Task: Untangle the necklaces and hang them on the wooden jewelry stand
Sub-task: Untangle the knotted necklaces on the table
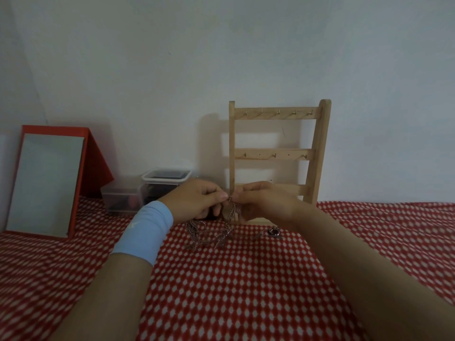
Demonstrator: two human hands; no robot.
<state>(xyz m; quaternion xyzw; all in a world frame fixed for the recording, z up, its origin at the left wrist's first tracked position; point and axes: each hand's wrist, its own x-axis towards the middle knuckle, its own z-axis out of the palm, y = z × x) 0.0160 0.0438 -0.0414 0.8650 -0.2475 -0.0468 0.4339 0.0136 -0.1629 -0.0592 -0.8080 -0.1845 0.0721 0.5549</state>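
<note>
The wooden stand (273,153) is upright against the pale wall (221,57), its upper two rungs carrying small metal hooks. Directly in front of its left post the two hands meet fingertip to fingertip. The left hand (197,200) and the right hand (263,201) each pinch the same small spot of a thin chain (233,210) between thumb and forefinger — a tight, narrow grip, with the other fingers curled under. From that pinched spot the chain hangs in a short loop in front of the stand's base and runs down into the tangle of necklaces (209,236). The tangle lies in a heap on the red cloth (234,291) with white dots, just before the stand and a little to its left. A round pendant (273,232) rests on the cloth in front of the stand's base, to the right of the heap — whether it joins the heap cannot be made out. A light blue wristband (145,232) wraps the left wrist. To the left of the stand sit two clear plastic boxes (167,179), and farther left a red-framed mirror (46,183) leans back.
</note>
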